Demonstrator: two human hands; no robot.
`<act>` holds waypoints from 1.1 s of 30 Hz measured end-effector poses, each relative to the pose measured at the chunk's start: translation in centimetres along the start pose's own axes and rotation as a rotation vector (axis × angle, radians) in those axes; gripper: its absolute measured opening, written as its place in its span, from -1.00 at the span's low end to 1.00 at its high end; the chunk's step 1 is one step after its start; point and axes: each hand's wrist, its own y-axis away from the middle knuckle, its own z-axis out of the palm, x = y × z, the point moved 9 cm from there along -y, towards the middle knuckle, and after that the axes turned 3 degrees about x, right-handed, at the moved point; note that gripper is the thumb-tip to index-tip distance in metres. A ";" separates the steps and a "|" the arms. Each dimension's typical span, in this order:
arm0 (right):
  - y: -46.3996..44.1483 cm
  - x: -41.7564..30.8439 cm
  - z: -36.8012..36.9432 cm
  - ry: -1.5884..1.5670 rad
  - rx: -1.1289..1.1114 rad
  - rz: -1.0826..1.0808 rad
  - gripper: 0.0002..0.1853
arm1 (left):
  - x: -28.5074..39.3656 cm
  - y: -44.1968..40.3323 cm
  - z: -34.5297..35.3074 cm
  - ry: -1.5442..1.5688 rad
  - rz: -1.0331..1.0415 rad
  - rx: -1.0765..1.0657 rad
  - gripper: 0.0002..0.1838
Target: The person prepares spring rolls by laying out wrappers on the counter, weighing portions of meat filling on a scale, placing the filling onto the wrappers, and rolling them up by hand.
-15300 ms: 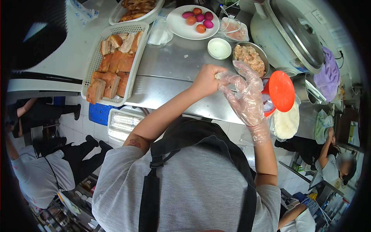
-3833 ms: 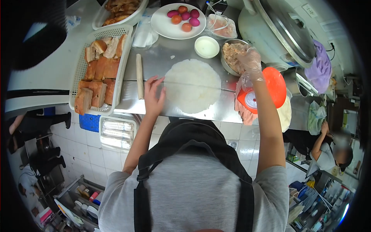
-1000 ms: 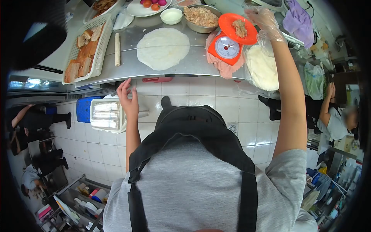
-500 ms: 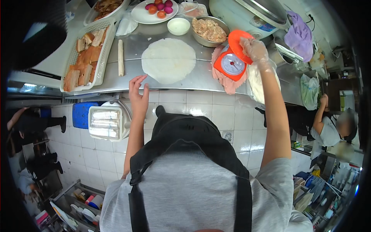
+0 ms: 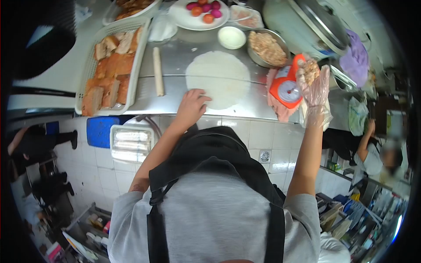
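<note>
In a clear plastic glove, my right hand (image 5: 315, 90) is turned palm up beside the orange kitchen scale (image 5: 287, 90), holding a lump of minced meat filling (image 5: 311, 70). The hand partly covers the scale's orange pan. My bare left hand (image 5: 193, 105) rests at the near left edge of a thin round dough sheet (image 5: 218, 79), fingers somewhat bent and apart. Behind the scale stands a metal bowl (image 5: 283, 44) of the same filling. A pink cloth (image 5: 272, 101) lies under the scale. Left of the dough lies a rolling pin (image 5: 158, 72).
A white basket (image 5: 137, 74) of roasted meat slabs stands at left. Along the back are a plate (image 5: 179, 16) of red and purple balls, a small white bowl (image 5: 231, 37) and a large lidded pot (image 5: 283, 22). Another person (image 5: 372, 153) works at far right.
My right hand has left the scale's pan, turned palm up and now holds filling. My left hand has moved right onto the dough's edge. The view has shifted slightly.
</note>
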 end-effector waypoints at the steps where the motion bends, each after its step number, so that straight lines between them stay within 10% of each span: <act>1: -0.1 1.6 0.1 0.052 0.153 0.017 -0.34 | -0.2 0.4 -0.2 -0.002 -0.011 -0.011 -0.69; 8: -6.2 15.8 1.1 0.901 -0.190 0.091 -0.36 | -0.8 0.3 -1.2 0.009 -0.014 -0.071 -0.69; 11: -7.9 20.7 5.4 1.383 -0.449 -0.355 -0.34 | -1.1 0.0 -1.3 0.034 -0.055 -0.089 -0.70; 19: -8.8 26.9 4.7 1.347 -0.460 -0.420 -0.47 | -2.6 -4.9 -4.1 0.229 -0.248 0.294 -0.56; 33: -8.6 24.4 3.2 1.494 -0.456 -0.447 -0.57 | -8.1 -7.6 -0.2 0.391 -0.308 0.132 -0.63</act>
